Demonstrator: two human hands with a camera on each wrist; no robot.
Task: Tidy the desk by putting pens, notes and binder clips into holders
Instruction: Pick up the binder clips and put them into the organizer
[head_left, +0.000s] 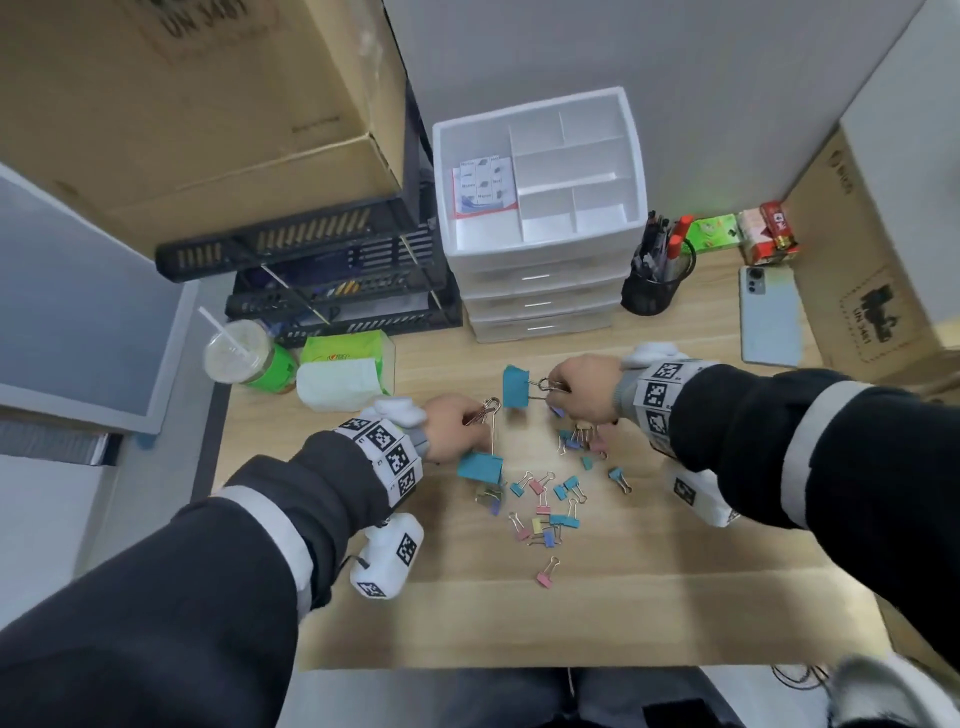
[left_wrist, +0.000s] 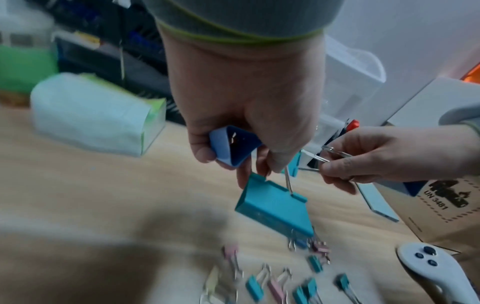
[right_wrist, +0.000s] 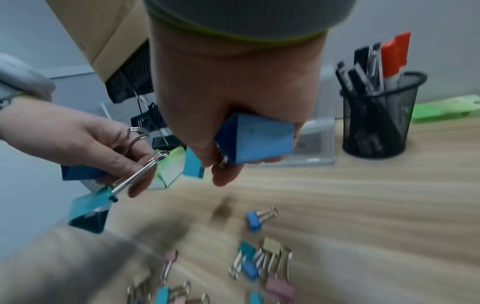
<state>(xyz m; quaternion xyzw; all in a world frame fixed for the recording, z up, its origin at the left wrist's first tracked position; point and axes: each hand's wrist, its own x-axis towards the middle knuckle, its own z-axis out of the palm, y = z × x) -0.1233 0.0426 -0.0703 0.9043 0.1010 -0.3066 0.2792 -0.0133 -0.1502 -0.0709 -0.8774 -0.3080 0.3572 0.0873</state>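
Above the wooden desk (head_left: 649, 597), each hand pinches two big clips by their wire handles: left hand (head_left: 451, 427), right hand (head_left: 584, 387). Some twenty small clips (head_left: 545, 512) lie scattered below; one white organizer (head_left: 540, 171) stands behind.

Both your arms reach forward in dark sleeves with pale bands, each wrist wrapped in a white cuff of black-and-white markers. Your left hand (head_left: 451, 427) is raised off the surface, fingers curled, pinching the wire handles of a large teal metal binder clip (head_left: 480, 466) that dangles below it. Your right hand (head_left: 584, 383), level with it and well apart, grips another large teal binder clip (head_left: 516, 386) by its handles.
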